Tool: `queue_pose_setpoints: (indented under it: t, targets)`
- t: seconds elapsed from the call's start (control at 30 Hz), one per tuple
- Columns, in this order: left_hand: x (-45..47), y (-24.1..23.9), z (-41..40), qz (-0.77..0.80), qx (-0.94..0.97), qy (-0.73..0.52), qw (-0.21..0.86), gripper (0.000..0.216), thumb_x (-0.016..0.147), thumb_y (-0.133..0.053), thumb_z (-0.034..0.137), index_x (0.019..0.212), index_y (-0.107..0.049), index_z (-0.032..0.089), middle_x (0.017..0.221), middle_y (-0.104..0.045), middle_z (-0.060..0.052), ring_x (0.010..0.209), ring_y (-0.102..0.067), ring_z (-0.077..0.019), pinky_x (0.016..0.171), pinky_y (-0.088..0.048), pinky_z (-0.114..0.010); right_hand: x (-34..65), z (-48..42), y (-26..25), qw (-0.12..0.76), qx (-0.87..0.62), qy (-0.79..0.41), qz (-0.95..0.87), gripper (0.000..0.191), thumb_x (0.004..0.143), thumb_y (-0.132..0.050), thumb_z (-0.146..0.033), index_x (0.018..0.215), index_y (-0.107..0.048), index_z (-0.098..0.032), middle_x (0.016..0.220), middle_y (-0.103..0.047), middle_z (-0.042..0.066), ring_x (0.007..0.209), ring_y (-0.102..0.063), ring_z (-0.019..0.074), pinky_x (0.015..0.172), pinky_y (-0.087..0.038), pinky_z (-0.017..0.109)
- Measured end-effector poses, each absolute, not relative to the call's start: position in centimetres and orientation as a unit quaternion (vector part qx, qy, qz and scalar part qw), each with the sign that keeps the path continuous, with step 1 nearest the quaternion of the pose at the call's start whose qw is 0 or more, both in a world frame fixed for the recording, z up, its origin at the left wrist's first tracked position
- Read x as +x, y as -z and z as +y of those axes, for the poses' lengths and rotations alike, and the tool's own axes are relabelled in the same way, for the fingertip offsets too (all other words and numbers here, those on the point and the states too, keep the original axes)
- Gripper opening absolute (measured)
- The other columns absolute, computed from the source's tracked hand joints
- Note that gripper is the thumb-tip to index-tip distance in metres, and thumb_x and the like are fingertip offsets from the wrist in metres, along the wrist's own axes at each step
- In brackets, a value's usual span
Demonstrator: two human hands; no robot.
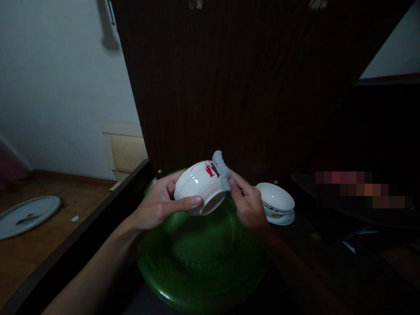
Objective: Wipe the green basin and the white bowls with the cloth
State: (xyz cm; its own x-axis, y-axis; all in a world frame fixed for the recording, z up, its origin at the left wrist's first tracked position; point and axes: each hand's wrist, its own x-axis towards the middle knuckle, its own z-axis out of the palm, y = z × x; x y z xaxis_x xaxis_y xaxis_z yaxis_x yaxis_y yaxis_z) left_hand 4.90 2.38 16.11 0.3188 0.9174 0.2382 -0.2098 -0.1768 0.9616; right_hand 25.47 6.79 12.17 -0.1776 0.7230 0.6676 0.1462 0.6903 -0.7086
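Tilted on its side, a white bowl [193, 183] with red and dark fish printed on it is gripped by my left hand [164, 199], thumb near its foot and fingers at the rim. My right hand [246, 199] pinches a light grey-blue cloth [223, 168] and presses it against the bowl's outer wall. Both hands are above a large green basin [197, 280]. Just right of my right hand, another white bowl [275, 197] stands on a white saucer [285, 218]; my wrist hides part of them.
A dark wooden panel [236, 87] rises behind the basin. On the left runs a dark raised edge [82, 240], with a white oval lid or tray [29, 214] on the wooden floor beyond it. The right side is very dark and partly blurred out.
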Motion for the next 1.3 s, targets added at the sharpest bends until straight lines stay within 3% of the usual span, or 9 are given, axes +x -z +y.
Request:
queue_pose_setpoints:
  t: [0.2, 0.37, 0.5, 0.67, 0.83, 0.93, 1.07, 1.2, 1.3]
  targets:
    - [5.1, -15.7, 2.5, 0.320, 0.586, -0.465, 0.582, 0.041, 0.074, -0.082, 0.022, 0.110, -0.064, 0.012, 0.091, -0.072, -0.005, 0.079, -0.067, -0.0167, 0.069, -0.054, -0.024, 25.4, 6.1, -12.6, 0.544, -0.249, -0.173, -0.782, 0.040, 0.102, -0.047, -0.027, 0.141, -0.055, -0.027, 0.146, -0.054, 0.003, 0.137, -0.049, 0.0233, 0.116, -0.042, 0.046]
    - [5.6, -14.9, 3.3, 0.287, 0.604, -0.456, 0.587, 0.034, 0.071, -0.083, 0.022, 0.098, -0.065, 0.012, 0.085, -0.068, -0.003, 0.073, -0.061, -0.0131, 0.065, -0.051, -0.022, 25.0, 5.3, -13.1, 0.493, -0.137, -0.077, -0.856, 0.047, 0.099, -0.046, -0.010, 0.145, -0.049, -0.022, 0.146, -0.055, 0.007, 0.141, -0.045, 0.0219, 0.120, -0.036, 0.050]
    - [5.7, -14.7, 3.6, 0.279, 0.619, -0.467, 0.567, 0.036, 0.067, -0.085, 0.018, 0.096, -0.066, 0.012, 0.085, -0.068, -0.003, 0.073, -0.059, -0.0123, 0.065, -0.051, -0.021, 25.0, 5.6, -12.9, 0.477, -0.104, -0.054, -0.871, 0.057, 0.097, -0.042, -0.002, 0.150, -0.042, -0.022, 0.150, -0.050, 0.008, 0.143, -0.041, 0.0226, 0.119, -0.037, 0.052]
    - [5.5, -14.7, 3.6, 0.311, 0.618, -0.480, 0.539, 0.037, 0.069, -0.084, 0.022, 0.099, -0.065, 0.012, 0.084, -0.066, -0.002, 0.073, -0.060, -0.0131, 0.064, -0.051, -0.022, 25.3, 6.7, -12.4, 0.498, -0.111, -0.059, -0.858, 0.066, 0.094, -0.036, 0.003, 0.152, -0.037, -0.029, 0.154, -0.042, 0.001, 0.144, -0.040, 0.0215, 0.120, -0.036, 0.051]
    - [5.2, -14.8, 3.1, 0.320, 0.618, -0.493, 0.522, 0.041, 0.070, -0.084, 0.027, 0.104, -0.066, 0.012, 0.083, -0.070, -0.004, 0.070, -0.063, -0.0141, 0.061, -0.052, -0.021, 25.7, 7.0, -12.1, 0.554, -0.206, -0.136, -0.795, 0.048, 0.100, -0.045, -0.015, 0.146, -0.049, -0.030, 0.149, -0.050, 0.000, 0.138, -0.049, 0.0217, 0.117, -0.043, 0.043]
    - [5.2, -14.8, 2.6, 0.305, 0.616, -0.515, 0.513, 0.044, 0.070, -0.085, 0.027, 0.109, -0.067, 0.013, 0.087, -0.072, -0.005, 0.071, -0.064, -0.0148, 0.061, -0.053, -0.021, 26.1, 6.9, -12.3, 0.564, -0.255, -0.200, -0.759, 0.041, 0.102, -0.046, -0.029, 0.143, -0.054, -0.027, 0.145, -0.056, 0.003, 0.133, -0.054, 0.0248, 0.114, -0.044, 0.044]
    - [4.9, -14.9, 2.5, 0.306, 0.646, -0.490, 0.499, 0.043, 0.070, -0.084, 0.026, 0.108, -0.068, 0.011, 0.088, -0.072, -0.005, 0.073, -0.063, -0.0157, 0.063, -0.052, -0.022, 27.3, 6.9, -13.1, 0.524, -0.223, -0.267, -0.777, 0.050, 0.098, -0.054, -0.039, 0.147, -0.048, -0.029, 0.152, -0.049, 0.005, 0.138, -0.048, 0.0270, 0.115, -0.040, 0.045]
    - [4.4, -15.1, 2.6, 0.304, 0.708, -0.403, 0.493, 0.034, 0.072, -0.081, 0.026, 0.099, -0.067, 0.010, 0.082, -0.069, -0.004, 0.070, -0.060, -0.0148, 0.061, -0.048, -0.022, 28.7, 6.8, -14.0, 0.457, -0.181, -0.275, -0.826, 0.076, 0.083, -0.071, -0.056, 0.149, -0.042, -0.030, 0.155, -0.045, 0.008, 0.141, -0.043, 0.0313, 0.118, -0.033, 0.048]
    - [4.5, -15.2, 2.4, 0.316, 0.734, -0.365, 0.478, 0.028, 0.074, -0.080, 0.029, 0.091, -0.066, 0.011, 0.081, -0.067, -0.004, 0.069, -0.058, -0.0147, 0.060, -0.047, -0.023, 28.7, 6.6, -14.1, 0.440, -0.170, -0.286, -0.834, 0.076, 0.083, -0.053, -0.078, 0.139, -0.052, -0.027, 0.142, -0.057, 0.009, 0.133, -0.050, 0.0323, 0.113, -0.036, 0.049]
